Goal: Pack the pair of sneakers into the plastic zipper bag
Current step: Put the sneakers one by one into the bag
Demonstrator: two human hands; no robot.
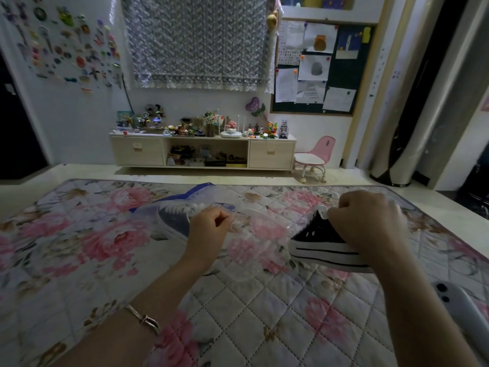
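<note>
One sneaker [173, 217] already inside zipper bag [238, 234]. My left hand [209, 226] pinches bag mouth; right hand [367, 221] grips second sneaker [320, 245] just right of bag. Risk I see: limp mouth collapsing, toe snagging plastic.

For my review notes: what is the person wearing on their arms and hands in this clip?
Both forearms are bare, with no sleeves in view and no gloves. The left hand has a thin metal bracelet on its wrist, with a small knot-like clasp. The right hand shows no jewellery that I can make out.
</note>
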